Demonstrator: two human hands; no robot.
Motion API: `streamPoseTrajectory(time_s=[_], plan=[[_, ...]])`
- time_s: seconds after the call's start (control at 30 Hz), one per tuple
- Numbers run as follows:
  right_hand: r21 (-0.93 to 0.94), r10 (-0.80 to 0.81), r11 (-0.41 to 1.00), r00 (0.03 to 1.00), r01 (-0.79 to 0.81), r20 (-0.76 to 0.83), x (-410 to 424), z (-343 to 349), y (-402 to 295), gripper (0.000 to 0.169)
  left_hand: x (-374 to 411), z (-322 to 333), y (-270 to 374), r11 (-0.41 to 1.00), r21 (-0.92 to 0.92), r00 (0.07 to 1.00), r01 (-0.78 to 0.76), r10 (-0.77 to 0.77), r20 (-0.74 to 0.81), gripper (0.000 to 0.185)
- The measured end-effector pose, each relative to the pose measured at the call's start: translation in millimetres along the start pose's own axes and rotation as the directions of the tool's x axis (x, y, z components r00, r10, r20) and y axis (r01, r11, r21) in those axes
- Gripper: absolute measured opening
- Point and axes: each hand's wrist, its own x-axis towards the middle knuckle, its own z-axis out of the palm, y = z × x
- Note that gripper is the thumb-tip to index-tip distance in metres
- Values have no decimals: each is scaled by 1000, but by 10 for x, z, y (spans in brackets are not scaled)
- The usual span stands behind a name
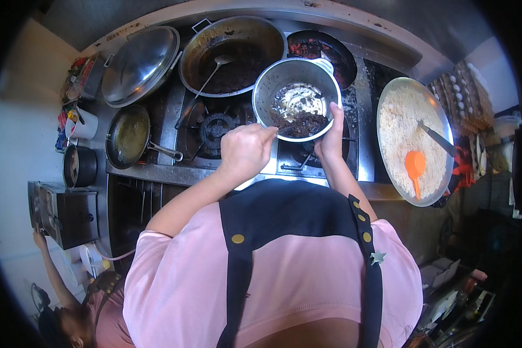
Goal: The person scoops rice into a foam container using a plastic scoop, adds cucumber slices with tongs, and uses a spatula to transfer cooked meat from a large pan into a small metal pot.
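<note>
Tilted toward me over the stove is a deep aluminium pot with a dark, chunky cooked food gathered at its near side. My right hand grips the pot's right side, thumb over the rim. At the pot's near left rim, my left hand is closed around a thin utensil whose end reaches into the food; most of it is hidden by the fingers. Behind stands a wide pan of dark sauce, with a long-handled metal turner resting in it.
A black pan with red residue sits behind the pot. To the left are a lidded pan, a frying pan and a gas burner. Rice with an orange scoop fills a large bowl at right. A co-worker reaches toward a metal appliance.
</note>
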Motion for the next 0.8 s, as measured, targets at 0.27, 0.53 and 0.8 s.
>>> streamPoseTrajectory(time_s=[0.27, 0.53, 0.8], plan=[[27, -13, 1000, 1000, 13, -12, 150, -57, -29, 47, 224, 107, -171, 997, -62, 999, -50, 51, 17, 12], [-38, -87, 996, 990, 83, -113, 235, -4, -73, 48, 351, 257, -260, 992, -111, 998, -53, 56, 20, 11], [-68, -94, 994, 990, 87, -107, 674, 221, -105, 49, 978, 83, -577, 923, -183, 897, 338, -258, 359, 18]])
